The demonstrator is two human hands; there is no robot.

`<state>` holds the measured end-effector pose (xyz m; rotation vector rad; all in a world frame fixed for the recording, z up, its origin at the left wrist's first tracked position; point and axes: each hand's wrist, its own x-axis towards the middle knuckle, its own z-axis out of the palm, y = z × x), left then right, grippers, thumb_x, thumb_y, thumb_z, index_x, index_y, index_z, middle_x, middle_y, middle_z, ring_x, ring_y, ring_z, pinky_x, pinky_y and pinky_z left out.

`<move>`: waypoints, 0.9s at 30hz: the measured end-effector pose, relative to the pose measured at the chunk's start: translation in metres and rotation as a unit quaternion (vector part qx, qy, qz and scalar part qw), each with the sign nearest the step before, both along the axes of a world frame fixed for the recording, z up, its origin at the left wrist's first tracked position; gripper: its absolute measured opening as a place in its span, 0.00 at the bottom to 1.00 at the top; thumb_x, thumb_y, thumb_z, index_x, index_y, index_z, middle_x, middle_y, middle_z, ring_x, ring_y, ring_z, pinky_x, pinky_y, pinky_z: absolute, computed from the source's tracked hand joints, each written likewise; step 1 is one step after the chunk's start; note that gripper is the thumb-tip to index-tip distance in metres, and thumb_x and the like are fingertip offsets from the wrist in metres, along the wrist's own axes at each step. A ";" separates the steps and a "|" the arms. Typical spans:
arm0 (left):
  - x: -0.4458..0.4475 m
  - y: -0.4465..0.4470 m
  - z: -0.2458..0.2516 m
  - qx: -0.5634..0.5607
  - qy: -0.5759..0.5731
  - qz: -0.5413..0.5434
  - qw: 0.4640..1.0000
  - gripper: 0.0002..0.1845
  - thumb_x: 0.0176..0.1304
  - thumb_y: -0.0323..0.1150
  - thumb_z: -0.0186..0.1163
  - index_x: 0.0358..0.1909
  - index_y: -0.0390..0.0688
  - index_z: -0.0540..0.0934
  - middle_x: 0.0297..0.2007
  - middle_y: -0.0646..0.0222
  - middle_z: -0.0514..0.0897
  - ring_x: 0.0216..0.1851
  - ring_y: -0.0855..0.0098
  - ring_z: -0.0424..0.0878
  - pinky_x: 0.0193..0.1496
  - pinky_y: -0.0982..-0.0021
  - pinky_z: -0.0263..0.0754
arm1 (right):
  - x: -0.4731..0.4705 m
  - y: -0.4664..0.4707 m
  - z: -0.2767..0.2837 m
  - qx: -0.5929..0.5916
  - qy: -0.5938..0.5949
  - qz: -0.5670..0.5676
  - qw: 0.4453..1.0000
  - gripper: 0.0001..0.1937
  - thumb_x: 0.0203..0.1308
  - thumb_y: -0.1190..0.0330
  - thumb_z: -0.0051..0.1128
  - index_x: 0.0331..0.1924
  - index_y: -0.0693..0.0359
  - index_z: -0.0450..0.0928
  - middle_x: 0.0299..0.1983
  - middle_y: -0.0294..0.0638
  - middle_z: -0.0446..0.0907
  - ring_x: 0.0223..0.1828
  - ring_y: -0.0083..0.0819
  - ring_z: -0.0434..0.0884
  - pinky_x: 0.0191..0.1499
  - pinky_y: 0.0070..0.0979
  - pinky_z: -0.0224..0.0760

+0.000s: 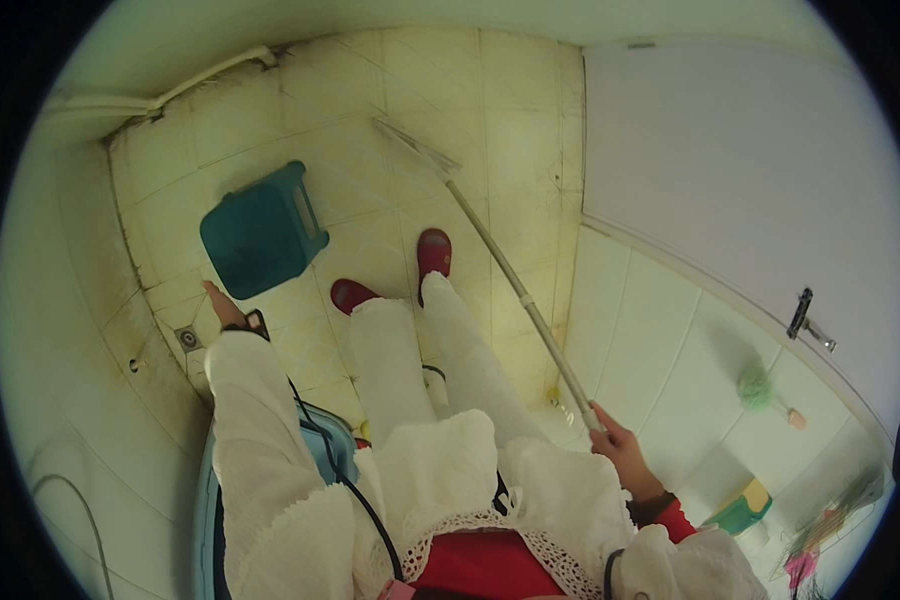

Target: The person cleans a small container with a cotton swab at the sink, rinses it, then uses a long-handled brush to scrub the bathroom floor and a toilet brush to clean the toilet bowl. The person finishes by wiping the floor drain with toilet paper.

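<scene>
My right hand (621, 457) grips the lower end of a long pale telescopic pole (521, 296). At the pole's far end, a flat triangular head (418, 146) rests on the tiled floor (435, 90). My left hand (223, 306) extends over the floor near a teal plastic stool (259, 232); no object shows in it, and its fingers are partly hidden by the view angle. A device with a black strap (256, 322) sits at the left wrist. The stool lies beyond that hand, with a slot along one edge.
A floor drain (188, 339) lies near the left wall. A blue tub (330, 435) stands beside my left leg. Red slippers (434, 253) are on my feet. A white door (735, 165) with a handle (800, 313) is at right, near a green bath puff (754, 386). A pipe (210, 75) runs along the far wall.
</scene>
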<state>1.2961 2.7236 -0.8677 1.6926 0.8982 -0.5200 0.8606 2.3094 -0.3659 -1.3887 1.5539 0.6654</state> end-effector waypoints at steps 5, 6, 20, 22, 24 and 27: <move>-0.074 0.049 0.050 -0.054 -0.077 -0.076 0.993 0.32 0.79 0.53 0.37 0.52 0.34 0.82 0.58 0.57 0.79 0.59 0.61 0.74 0.68 0.63 0.57 | 0.033 -0.050 0.000 -0.079 0.003 0.058 0.995 0.26 0.70 0.66 0.52 0.72 0.50 0.66 0.17 0.29 0.70 0.16 0.15 0.67 0.19 0.20 0.62; -0.086 0.052 0.065 -0.082 -0.047 -0.077 0.993 0.32 0.79 0.50 0.37 0.40 0.34 0.84 0.48 0.56 0.83 0.56 0.61 0.75 0.67 0.60 0.58 | 0.053 -0.064 -0.014 -0.101 -0.016 0.076 0.992 0.26 0.70 0.65 0.50 0.72 0.51 0.65 0.16 0.29 0.70 0.15 0.17 0.67 0.19 0.21 0.63; -0.226 0.070 0.303 -0.013 -0.116 -0.134 0.984 0.13 0.71 0.33 0.54 0.53 0.42 0.78 0.50 0.66 0.70 0.40 0.76 0.72 0.45 0.72 0.70 | 0.064 -0.061 -0.054 -0.089 -0.052 0.253 0.962 0.29 0.69 0.59 0.51 0.71 0.58 0.63 0.22 0.46 0.77 0.15 0.33 0.75 0.18 0.32 0.72; -0.230 0.083 0.317 -0.006 -0.121 -0.132 0.984 0.13 0.71 0.33 0.54 0.54 0.42 0.78 0.49 0.67 0.69 0.39 0.76 0.72 0.44 0.72 0.70 | 0.082 -0.098 -0.046 -0.095 -0.043 0.261 0.960 0.28 0.69 0.58 0.51 0.71 0.56 0.64 0.21 0.44 0.76 0.15 0.31 0.74 0.18 0.31 0.71; -0.232 0.097 0.326 0.031 -0.117 -0.140 0.983 0.14 0.71 0.34 0.54 0.54 0.42 0.78 0.48 0.68 0.69 0.39 0.77 0.72 0.44 0.72 0.70 | 0.123 -0.136 -0.060 -0.104 -0.054 0.279 0.953 0.27 0.69 0.58 0.51 0.70 0.54 0.65 0.19 0.42 0.75 0.15 0.31 0.74 0.17 0.30 0.69; -0.236 0.112 0.333 0.023 -0.108 -0.143 0.984 0.14 0.72 0.34 0.54 0.55 0.42 0.78 0.49 0.67 0.70 0.41 0.75 0.73 0.45 0.72 0.71 | 0.179 -0.170 -0.099 -0.083 -0.119 0.297 0.944 0.28 0.69 0.58 0.50 0.71 0.55 0.64 0.19 0.43 0.75 0.14 0.32 0.74 0.17 0.30 0.68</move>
